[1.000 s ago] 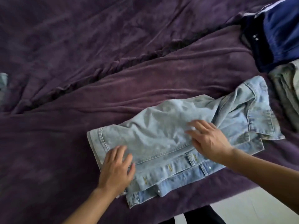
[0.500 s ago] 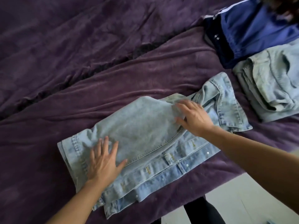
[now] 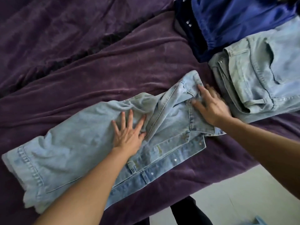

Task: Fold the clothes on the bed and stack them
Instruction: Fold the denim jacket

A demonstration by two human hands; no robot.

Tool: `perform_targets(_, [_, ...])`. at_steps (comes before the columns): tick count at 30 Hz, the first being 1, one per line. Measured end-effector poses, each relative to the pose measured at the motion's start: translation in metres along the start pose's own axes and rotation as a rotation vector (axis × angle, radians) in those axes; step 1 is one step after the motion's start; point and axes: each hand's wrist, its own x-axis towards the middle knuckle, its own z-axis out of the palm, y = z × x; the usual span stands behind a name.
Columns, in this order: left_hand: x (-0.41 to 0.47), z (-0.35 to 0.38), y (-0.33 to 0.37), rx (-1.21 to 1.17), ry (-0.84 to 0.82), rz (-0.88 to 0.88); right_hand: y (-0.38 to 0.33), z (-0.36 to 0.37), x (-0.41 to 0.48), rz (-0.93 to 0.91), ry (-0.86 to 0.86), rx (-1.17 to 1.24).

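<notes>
Pressing flat with fingers spread, the left hand (image 3: 128, 133) is holding down the middle of the denim jacket (image 3: 65, 151), which is lying across the near side of the purple bed (image 3: 97, 65). The right hand (image 3: 212, 108) is resting extended fingers on the jacket's collar end, just beside folded pale jeans (image 3: 263, 75); a blue garment (image 3: 235, 18) is lying beyond them.

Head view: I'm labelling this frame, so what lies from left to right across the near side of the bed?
Denim jacket's hem → left hand → right hand → folded jeans.
</notes>
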Motion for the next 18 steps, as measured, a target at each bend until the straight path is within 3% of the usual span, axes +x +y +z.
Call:
perform_targets(3, [0.005,0.001,0.002,0.025,-0.023,-0.012,-0.005,0.001,-0.015,0.19,0.244,0.369])
perform_targets(7, [0.002,-0.014,0.001,-0.002,-0.111,0.014,-0.032,-0.002,-0.012,0.419,-0.006,0.702])
perform_targets(9, [-0.001,-0.028,-0.005,-0.094,-0.142,0.027,-0.045,-0.017,-0.011,0.443,-0.155,0.904])
perform_targets(12, [-0.016,-0.055,-0.024,-0.416,0.076,-0.048,-0.073,-0.05,-0.027,0.206,-0.138,0.916])
perform_targets(15, [-0.043,-0.072,-0.072,-0.62,0.376,-0.25,-0.131,-0.077,-0.064,-0.109,-0.027,0.713])
perform_targets(18, [-0.077,-0.071,-0.142,-0.619,0.397,-0.452,-0.205,-0.062,-0.109,-0.356,-0.064,0.424])
